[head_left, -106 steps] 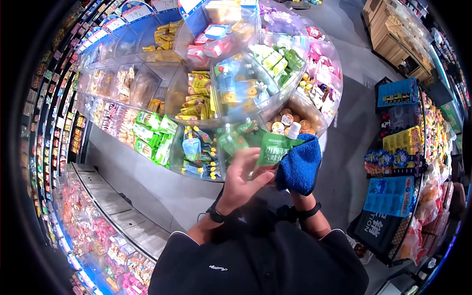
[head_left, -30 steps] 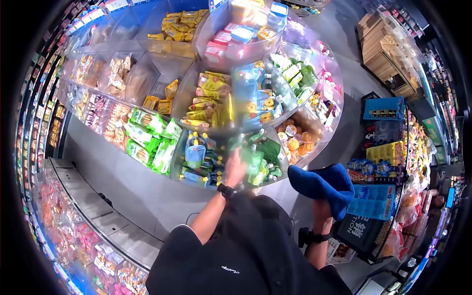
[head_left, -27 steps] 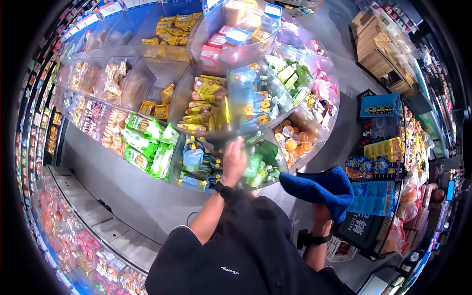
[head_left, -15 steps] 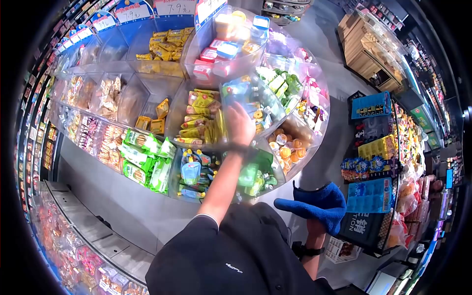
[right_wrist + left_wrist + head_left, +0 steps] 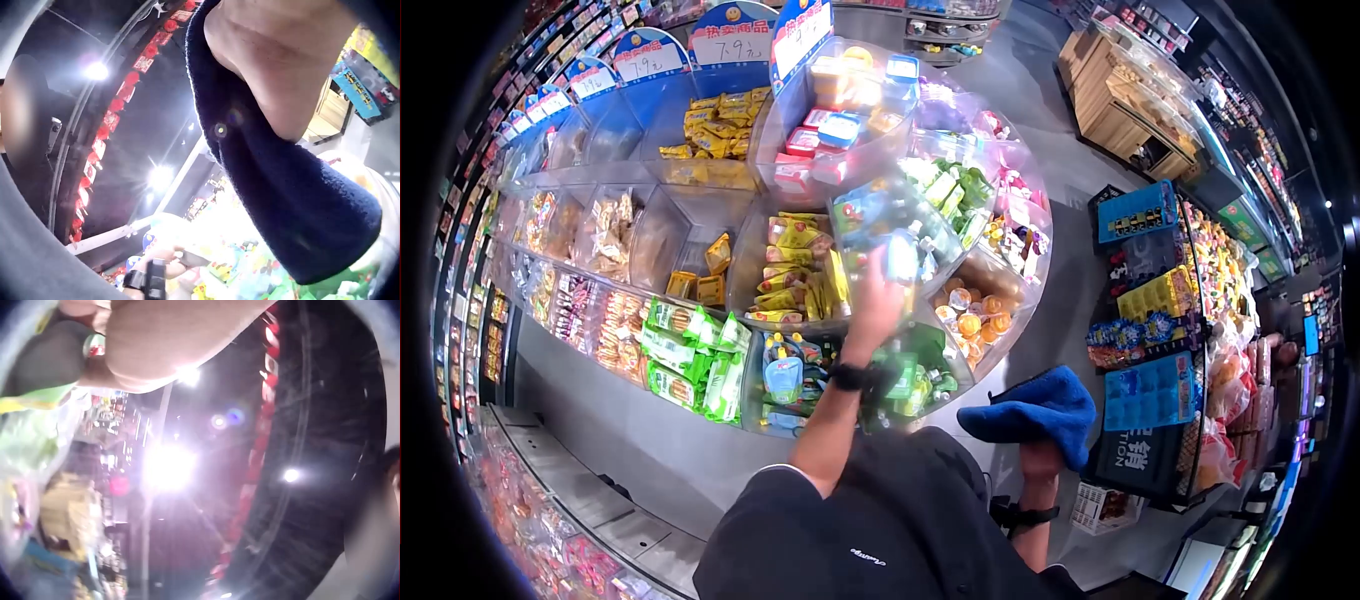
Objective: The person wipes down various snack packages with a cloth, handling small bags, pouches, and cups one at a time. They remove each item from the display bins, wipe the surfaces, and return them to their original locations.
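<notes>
My left hand (image 5: 876,308) is over the display bins, blurred, and grips a light-blue pouch (image 5: 901,258) upright at its fingertips. The left wrist view has a dark grey shape beside the thumb side of that hand. Below it lies the bin of green spouted pouches (image 5: 912,380); just beyond are light-blue pouches (image 5: 862,208) in their own bin. My right hand (image 5: 269,69) holds a blue towel (image 5: 1040,410), which hangs folded over the fingers and hides them in the head view. It stays right of the bins.
Yellow packets (image 5: 792,270) fill the bin to the left, and orange-lidded cups (image 5: 975,325) the one to the right. Clear bin walls divide the goods. At right stands a rack with blue trays (image 5: 1148,392); a white basket (image 5: 1103,508) is on the floor.
A green pouch held between both hands earlier has left them. My left hand went from the green pouches to the light-blue bin, then drew back with a pouch. The right hand moved aside with the towel.
</notes>
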Tool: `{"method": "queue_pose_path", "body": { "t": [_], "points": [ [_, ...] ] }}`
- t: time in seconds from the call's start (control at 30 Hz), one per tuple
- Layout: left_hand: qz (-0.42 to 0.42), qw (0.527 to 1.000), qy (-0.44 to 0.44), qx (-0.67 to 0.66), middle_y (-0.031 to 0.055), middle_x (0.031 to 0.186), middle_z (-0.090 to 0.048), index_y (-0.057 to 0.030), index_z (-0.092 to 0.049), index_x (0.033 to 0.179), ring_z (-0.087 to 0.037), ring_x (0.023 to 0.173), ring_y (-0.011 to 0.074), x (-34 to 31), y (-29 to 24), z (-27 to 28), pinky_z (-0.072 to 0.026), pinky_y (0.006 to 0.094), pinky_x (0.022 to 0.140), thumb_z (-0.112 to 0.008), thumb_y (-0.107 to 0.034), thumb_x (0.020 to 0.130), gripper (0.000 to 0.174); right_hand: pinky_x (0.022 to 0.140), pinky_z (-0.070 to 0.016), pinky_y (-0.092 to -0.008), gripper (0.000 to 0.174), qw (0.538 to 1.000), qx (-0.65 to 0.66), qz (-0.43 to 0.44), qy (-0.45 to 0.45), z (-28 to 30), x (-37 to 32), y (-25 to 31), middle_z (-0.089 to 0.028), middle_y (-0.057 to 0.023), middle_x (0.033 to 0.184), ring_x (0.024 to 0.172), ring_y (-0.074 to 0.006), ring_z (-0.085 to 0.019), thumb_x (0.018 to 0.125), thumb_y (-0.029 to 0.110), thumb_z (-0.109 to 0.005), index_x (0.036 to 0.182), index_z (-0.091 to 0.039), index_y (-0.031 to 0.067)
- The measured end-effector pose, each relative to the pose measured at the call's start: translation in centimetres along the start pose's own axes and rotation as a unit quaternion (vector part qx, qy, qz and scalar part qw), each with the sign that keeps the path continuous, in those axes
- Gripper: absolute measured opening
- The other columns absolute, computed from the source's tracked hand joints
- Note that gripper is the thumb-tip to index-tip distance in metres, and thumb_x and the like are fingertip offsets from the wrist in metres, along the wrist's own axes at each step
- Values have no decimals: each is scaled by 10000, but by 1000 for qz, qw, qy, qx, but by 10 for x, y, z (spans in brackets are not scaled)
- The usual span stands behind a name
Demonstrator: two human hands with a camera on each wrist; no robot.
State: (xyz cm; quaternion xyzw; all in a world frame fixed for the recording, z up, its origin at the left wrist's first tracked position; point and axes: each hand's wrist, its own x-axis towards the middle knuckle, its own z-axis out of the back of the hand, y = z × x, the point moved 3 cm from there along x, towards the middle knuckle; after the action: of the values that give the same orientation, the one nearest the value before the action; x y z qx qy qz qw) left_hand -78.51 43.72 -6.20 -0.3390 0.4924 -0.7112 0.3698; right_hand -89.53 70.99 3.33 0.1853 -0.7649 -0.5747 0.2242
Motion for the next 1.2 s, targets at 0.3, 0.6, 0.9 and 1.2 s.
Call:
{"method": "queue_pose_path", "body": {
  "t": [0.3,0.6,0.9,1.2],
  "points": [
    [16,983,53,-173,170,1296,-555,21,-526,1267,-568,1163,263,-140,-79,-2,-439,346,989,-591,116,778,503,659,-444,-240,313,989,-70,-48,123,-80,15,-34,-543,-23,892,798,-101,-528,721,-41,-684,966,-507,37],
    [64,915,24,-398,129,1245,-575,51,-447,1336,-557,1128,182,-156,-80,4,-428,296,979,-572,61,876,477,781,-499,-298,380,965,-75,-78,239,-85,-28,-63,-580,-97,1107,956,-149,-580,857,83,-643,1201,-503,1],
    [144,831,112,-526,81,1015,-604,17,-451,1283,-592,847,137,-153,-82,12,-487,292,793,-506,-30,935,356,888,-420,-373,432,955,-199,-12,219,-90,-22,-17,-598,-121,1037,914,-273,-573,732,188,-696,1111,-570,23],
    [-111,987,11,-119,52,1021,-477,-10,-472,1278,-527,766,119,-153,-81,6,-471,271,725,-534,37,905,381,847,-445,-368,402,896,-374,113,213,-83,-22,3,-596,-114,1066,915,-262,-568,763,158,-679,1124,-573,19]
  ]
}}
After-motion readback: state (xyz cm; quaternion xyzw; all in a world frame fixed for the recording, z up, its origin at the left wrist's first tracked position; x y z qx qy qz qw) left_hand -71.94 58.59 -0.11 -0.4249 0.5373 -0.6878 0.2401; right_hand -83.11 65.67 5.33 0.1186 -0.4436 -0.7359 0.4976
